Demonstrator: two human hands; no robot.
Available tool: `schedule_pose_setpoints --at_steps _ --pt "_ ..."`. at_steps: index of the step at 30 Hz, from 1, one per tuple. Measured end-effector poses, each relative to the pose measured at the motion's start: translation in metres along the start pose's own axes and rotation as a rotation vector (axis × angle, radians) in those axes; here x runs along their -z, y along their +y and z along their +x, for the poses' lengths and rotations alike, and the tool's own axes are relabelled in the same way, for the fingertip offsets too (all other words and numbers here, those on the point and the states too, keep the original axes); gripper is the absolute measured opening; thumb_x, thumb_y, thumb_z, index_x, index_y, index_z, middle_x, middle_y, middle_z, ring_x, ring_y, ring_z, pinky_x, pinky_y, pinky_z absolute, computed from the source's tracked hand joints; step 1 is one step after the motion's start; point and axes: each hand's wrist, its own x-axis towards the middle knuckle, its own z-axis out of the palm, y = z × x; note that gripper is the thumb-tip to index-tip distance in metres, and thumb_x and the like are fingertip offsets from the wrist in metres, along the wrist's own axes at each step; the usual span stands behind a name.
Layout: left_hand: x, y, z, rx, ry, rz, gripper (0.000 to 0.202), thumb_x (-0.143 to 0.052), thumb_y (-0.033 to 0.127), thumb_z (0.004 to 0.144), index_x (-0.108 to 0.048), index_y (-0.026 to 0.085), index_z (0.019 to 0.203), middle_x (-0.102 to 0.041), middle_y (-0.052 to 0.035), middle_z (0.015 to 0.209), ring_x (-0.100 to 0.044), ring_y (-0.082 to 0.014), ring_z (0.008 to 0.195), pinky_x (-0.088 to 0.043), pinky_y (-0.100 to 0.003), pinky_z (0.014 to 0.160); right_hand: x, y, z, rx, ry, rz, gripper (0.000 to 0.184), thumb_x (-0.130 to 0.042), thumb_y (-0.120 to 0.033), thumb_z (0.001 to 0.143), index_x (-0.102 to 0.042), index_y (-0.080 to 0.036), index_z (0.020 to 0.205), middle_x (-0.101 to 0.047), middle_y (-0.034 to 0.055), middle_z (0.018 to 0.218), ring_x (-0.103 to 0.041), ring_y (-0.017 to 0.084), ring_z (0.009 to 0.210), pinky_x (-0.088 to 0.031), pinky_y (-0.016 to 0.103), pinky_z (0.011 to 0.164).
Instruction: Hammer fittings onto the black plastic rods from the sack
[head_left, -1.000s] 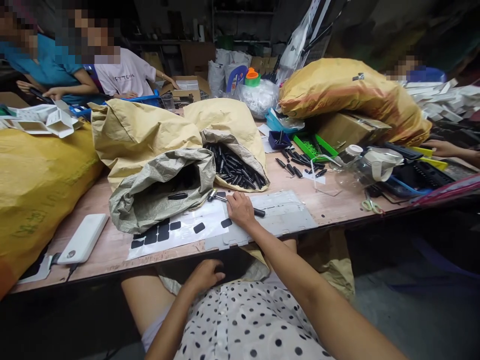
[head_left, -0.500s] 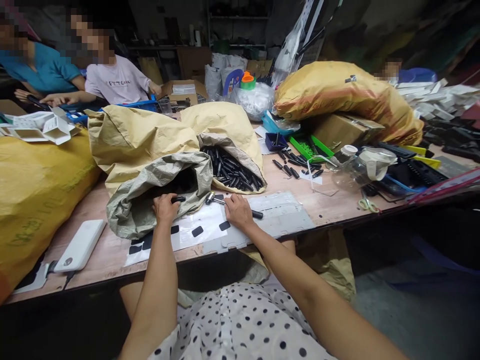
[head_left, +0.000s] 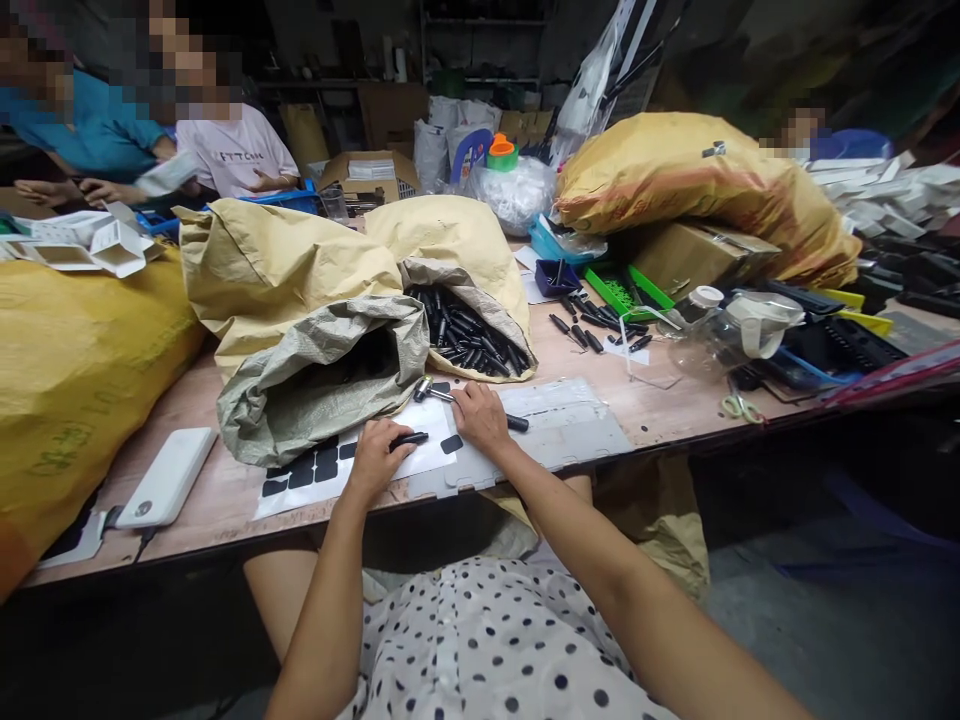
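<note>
My left hand point(head_left: 373, 458) is closed around a short black cylindrical part point(head_left: 409, 440), which points to the right over a white sheet point(head_left: 307, 498) with black rounded patches. In my right hand point(head_left: 481, 416) is a small hammer point(head_left: 424, 388). Its metal head lies to the left, and the black grip sticks out to the right. Just behind my left hand gapes a paper sack point(head_left: 300, 250) with a grey lining; its dark inside is hard to make out. Beside it, another sack point(head_left: 442, 222) lies open, full of similar black parts point(head_left: 469, 335).
A white power bank point(head_left: 166, 478) with a cable lies at left, beside a bulging yellow sack point(head_left: 82, 370). To the right are loose black parts point(head_left: 592, 318), a green tray point(head_left: 626, 290), a clear jar point(head_left: 701, 352) and scissors point(head_left: 741, 408). Two co-workers sit across at left.
My left hand has come out from the mouth of the left sack, moving right and toward me with the black part. My right hand stays on the hammer.
</note>
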Motion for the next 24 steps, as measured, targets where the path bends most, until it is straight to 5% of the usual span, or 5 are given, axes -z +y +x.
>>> schedule_pose_setpoints --at_steps 7,15,24 --pt "-0.005 -0.007 -0.001 0.039 0.011 0.011 0.015 -0.072 0.028 0.085 -0.077 0.027 0.098 -0.073 -0.0028 0.095 -0.061 -0.0251 0.095 -0.050 -0.040 0.088 0.011 -0.002 -0.003 -0.013 -0.033 0.078 0.035 -0.049 -0.022 0.103 -0.069 -0.025 0.131 -0.068 0.0104 0.109 -0.057 0.024 0.103 -0.044 0.033 0.084" --pt "-0.006 0.001 -0.001 0.110 0.000 0.005 0.013 -0.070 0.027 0.084 -0.077 0.026 0.095 -0.074 -0.0037 0.096 -0.059 -0.0255 0.095 -0.048 -0.039 0.089 0.021 -0.018 -0.054 0.012 0.083 0.337 0.038 -0.048 -0.021 0.103 -0.067 -0.029 0.135 -0.070 0.0031 0.104 -0.067 0.017 0.095 -0.052 0.025 0.083" --pt "-0.006 0.006 0.001 0.156 0.004 -0.013 0.015 -0.073 0.023 0.082 -0.078 0.027 0.096 -0.073 -0.0025 0.097 -0.058 -0.0250 0.096 -0.047 -0.039 0.089 0.027 -0.019 -0.071 0.059 0.011 0.262 0.036 -0.049 -0.021 0.102 -0.069 -0.028 0.131 -0.070 0.0043 0.099 -0.067 0.018 0.087 -0.052 0.024 0.074"
